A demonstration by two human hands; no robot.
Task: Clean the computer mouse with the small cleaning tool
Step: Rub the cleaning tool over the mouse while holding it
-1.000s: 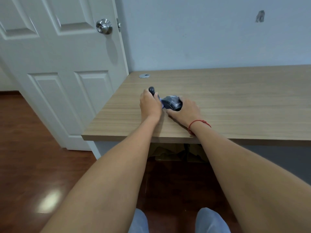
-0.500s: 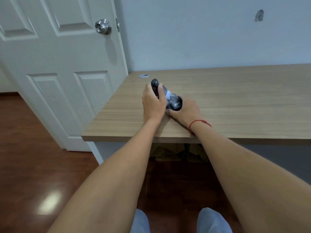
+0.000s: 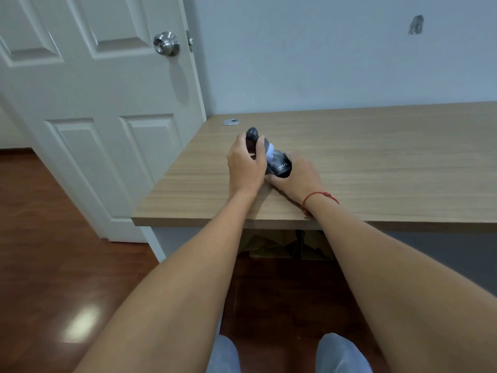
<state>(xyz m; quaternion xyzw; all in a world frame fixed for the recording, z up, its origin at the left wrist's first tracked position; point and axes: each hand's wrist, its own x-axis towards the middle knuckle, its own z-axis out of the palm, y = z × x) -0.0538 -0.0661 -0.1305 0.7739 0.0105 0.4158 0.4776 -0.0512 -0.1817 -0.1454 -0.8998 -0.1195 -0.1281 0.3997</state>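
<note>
A black computer mouse (image 3: 281,166) with a pale logo rests on the wooden desk (image 3: 376,157) near its left end. My right hand (image 3: 300,177) grips it from the right and front, a red string around the wrist. My left hand (image 3: 246,164) is closed around a small cleaning tool (image 3: 252,134) with a dark rounded handle end sticking up past the fingers. The tool's whitish tip presses on the mouse's upper left side. Much of the mouse is hidden by both hands.
A grey round cable grommet (image 3: 230,121) sits at the desk's back left corner. A white panelled door (image 3: 94,117) with a metal knob (image 3: 166,43) stands left of the desk. Cardboard lies under the desk, and my knees show at the bottom.
My left hand has lifted and tilted the tool, bringing its pale tip over onto the mouse's top. The right hand has kept its hold on the mouse.
</note>
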